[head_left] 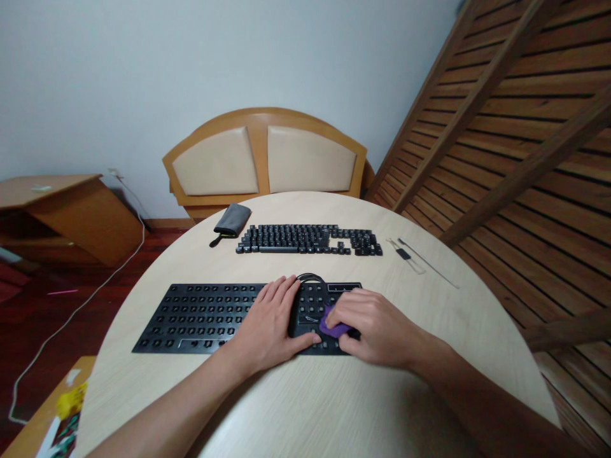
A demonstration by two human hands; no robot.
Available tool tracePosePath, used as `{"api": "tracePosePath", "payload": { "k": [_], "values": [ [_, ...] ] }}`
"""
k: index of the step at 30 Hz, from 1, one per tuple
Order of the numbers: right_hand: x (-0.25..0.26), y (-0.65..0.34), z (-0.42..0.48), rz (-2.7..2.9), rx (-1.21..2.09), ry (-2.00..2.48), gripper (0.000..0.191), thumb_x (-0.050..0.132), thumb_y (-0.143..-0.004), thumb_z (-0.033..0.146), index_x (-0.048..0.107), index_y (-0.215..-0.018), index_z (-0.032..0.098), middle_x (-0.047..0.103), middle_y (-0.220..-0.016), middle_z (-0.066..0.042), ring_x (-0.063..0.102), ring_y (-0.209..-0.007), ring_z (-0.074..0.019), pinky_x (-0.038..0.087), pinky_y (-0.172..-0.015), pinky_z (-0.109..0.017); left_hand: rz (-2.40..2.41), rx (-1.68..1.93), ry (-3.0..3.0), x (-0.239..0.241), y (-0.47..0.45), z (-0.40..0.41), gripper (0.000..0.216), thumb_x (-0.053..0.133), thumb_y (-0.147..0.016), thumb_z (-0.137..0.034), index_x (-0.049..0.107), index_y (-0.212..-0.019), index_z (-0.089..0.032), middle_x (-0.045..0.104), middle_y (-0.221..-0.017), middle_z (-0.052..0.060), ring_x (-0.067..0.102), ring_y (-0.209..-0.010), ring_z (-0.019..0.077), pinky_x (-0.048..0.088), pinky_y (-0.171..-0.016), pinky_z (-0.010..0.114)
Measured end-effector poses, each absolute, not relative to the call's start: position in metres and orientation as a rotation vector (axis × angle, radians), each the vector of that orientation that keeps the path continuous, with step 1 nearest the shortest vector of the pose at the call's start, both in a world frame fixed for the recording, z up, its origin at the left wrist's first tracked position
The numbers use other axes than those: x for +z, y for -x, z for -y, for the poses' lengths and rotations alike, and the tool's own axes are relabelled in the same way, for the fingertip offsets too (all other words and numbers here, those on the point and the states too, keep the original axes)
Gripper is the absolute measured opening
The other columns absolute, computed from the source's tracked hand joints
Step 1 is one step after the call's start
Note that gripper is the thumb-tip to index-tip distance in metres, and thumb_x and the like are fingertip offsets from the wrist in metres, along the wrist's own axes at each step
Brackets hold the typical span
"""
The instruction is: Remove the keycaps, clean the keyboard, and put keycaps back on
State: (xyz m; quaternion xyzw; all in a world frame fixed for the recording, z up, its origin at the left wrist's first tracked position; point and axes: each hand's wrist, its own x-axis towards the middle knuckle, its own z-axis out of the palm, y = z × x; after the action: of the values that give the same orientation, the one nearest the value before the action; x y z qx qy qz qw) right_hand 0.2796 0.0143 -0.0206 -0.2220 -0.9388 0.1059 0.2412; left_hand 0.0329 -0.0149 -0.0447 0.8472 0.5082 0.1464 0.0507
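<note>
A black keyboard base (200, 315) without its keycaps lies on the round pale wooden table (305, 407). My left hand (270, 324) lies flat on the middle of the base, fingers stretched out, thumb along its near edge. My right hand (375, 327) is closed on a small purple lump (334, 327), pressing it against the right part of the base. Farther back, the removed black keycaps (308, 240) are laid out in rows in the shape of a keyboard.
A dark grey pouch (231, 221) lies left of the keycaps. Thin metal tools (413, 254) lie to their right. A wooden chair (265, 159) stands behind the table, a slatted wooden frame (515, 127) leans at the right, and a low wooden cabinet (62, 210) stands at the left.
</note>
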Motion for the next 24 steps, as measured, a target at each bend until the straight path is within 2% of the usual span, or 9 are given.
{"api": "tracePosePath", "payload": {
  "k": [6,9,14,20,24],
  "values": [
    [-0.028,-0.273,-0.025,2.218,0.144,0.735,0.024,0.056,-0.089,0.004,0.065,-0.105,0.020,0.077,-0.109,-0.006,0.070,-0.101,-0.0204,0.055,-0.090,-0.037,-1.373,0.345,-2.544,-0.036,-0.016,0.013,0.114,0.058,-0.077,-0.083,0.023,-0.158,-0.011,0.033,-0.162,0.023,0.028,-0.151,0.0409,0.028,-0.121,0.061],
    [-0.030,-0.271,-0.028,2.195,0.047,0.801,0.023,0.057,-0.091,0.005,0.065,-0.105,0.021,0.076,-0.116,-0.006,0.070,-0.103,-0.0224,0.055,-0.091,-0.042,-1.345,0.342,-2.544,-0.032,-0.015,0.013,0.118,0.061,-0.072,-0.086,0.028,-0.156,-0.011,0.037,-0.159,0.024,0.032,-0.148,0.0431,0.027,-0.121,0.064],
    [-0.035,-0.265,-0.027,2.315,-0.005,0.830,0.025,0.060,-0.093,0.007,0.068,-0.112,0.021,0.076,-0.119,-0.005,0.067,-0.112,-0.0259,0.052,-0.095,-0.047,-1.262,0.406,-2.557,-0.026,-0.026,0.017,0.122,0.068,-0.066,-0.086,0.034,-0.152,-0.007,0.048,-0.149,0.025,0.044,-0.139,0.0423,0.035,-0.117,0.061],
    [-0.036,-0.263,-0.030,2.516,0.057,0.737,0.027,0.060,-0.092,0.006,0.069,-0.114,0.018,0.077,-0.115,-0.007,0.067,-0.113,-0.0264,0.053,-0.097,-0.047,-1.240,0.458,-2.534,-0.026,-0.029,0.019,0.116,0.070,-0.066,-0.083,0.035,-0.151,-0.013,0.052,-0.146,0.022,0.046,-0.136,0.0422,0.037,-0.115,0.062],
    [-0.032,-0.264,-0.031,2.612,-0.078,0.620,0.019,0.062,-0.094,0.010,0.069,-0.110,0.016,0.075,-0.117,-0.010,0.066,-0.114,-0.0272,0.053,-0.097,-0.048,-1.251,0.479,-2.533,-0.027,-0.030,0.018,0.117,0.072,-0.063,-0.083,0.036,-0.150,-0.014,0.053,-0.143,0.022,0.049,-0.133,0.0425,0.039,-0.113,0.062]
  ]
}}
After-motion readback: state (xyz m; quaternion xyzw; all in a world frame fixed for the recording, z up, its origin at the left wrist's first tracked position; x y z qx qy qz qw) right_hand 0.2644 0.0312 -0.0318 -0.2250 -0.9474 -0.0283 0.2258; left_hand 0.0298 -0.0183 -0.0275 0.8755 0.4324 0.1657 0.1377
